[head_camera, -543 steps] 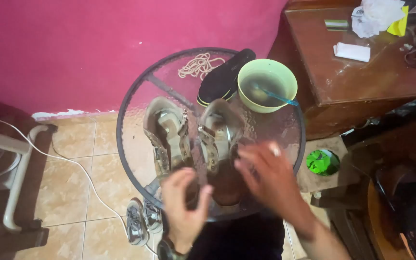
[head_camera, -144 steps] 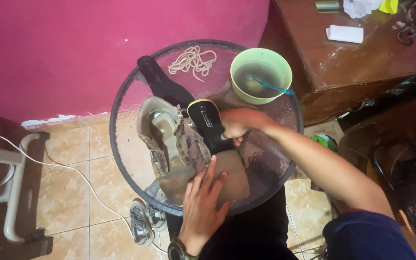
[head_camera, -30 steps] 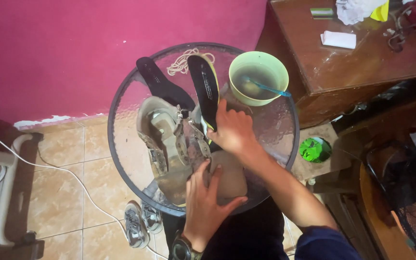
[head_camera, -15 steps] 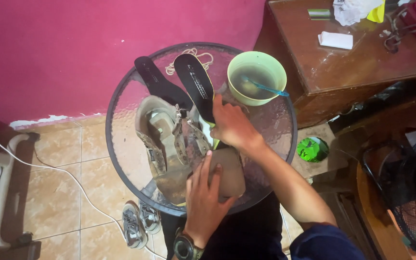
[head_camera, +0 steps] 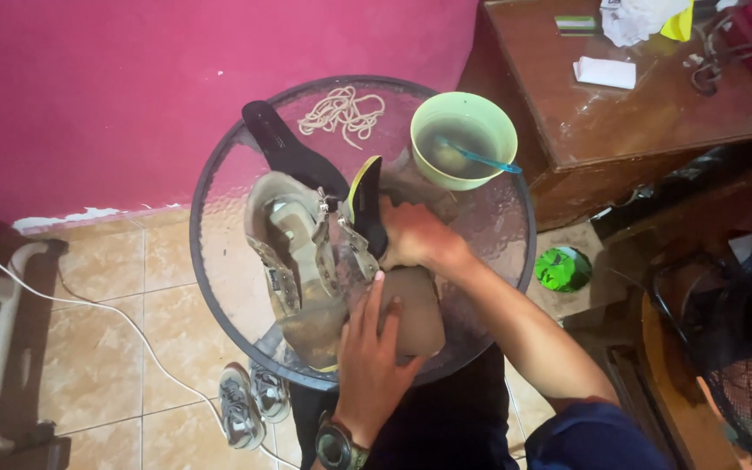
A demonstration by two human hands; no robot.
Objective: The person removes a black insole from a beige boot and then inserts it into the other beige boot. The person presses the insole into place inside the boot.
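Two hands: both working on one shoe.
Left hand [head_camera: 374, 352]: pressing flat, unclenched, on the tan worn shoe [head_camera: 411, 306] near the round glass tabletop's [head_camera: 219, 252] front edge.
Right hand [head_camera: 415, 235]: grasping the black yellow-edged insole [head_camera: 365, 204], standing it in the shoe.
Back edge: green plastic bowl [head_camera: 463, 139] sitting.

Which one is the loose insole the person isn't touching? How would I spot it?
Find the round glass table against the pink wall. Near its far edge, left of the green bowl and beside a tangle of pale laces, lies the black insole. It lies flat and free of both hands, whereas the other insole stands on edge in the right hand.
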